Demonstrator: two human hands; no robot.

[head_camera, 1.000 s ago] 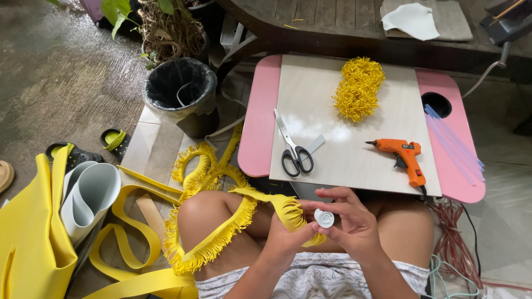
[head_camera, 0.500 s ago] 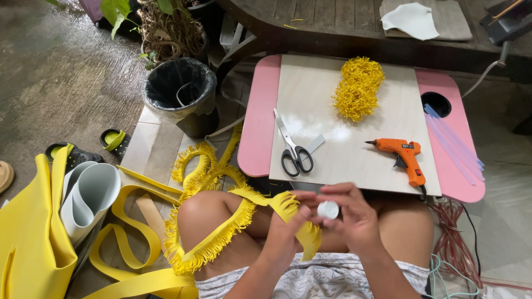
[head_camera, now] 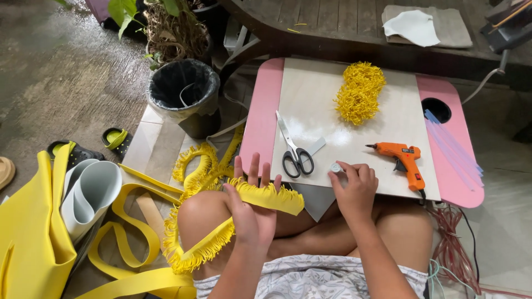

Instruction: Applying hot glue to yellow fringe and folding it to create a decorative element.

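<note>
My left hand is spread wide, fingers fanned upward, with the yellow fringed strip draped across the palm and pinned there by the thumb; the strip trails down from that hand over my left knee and loops away toward the floor. My right hand is curled, its fingertips pinched on a small white round piece pressed at the near edge of the pale board; I think it is a roll of tape, though it is too small for me to be sure.

Just left of that right hand lie the black-handled scissors, and just right of it the orange glue gun. Further out from the hands, at the far side of the board, sits a heap of yellow fringe. The board rests on a pink lap table.

Half a second ago both hands were together over my lap, with the white piece held between them against the strip. Now they have parted: the right has carried the white piece up to the board, and the left has opened out with the strip.
</note>
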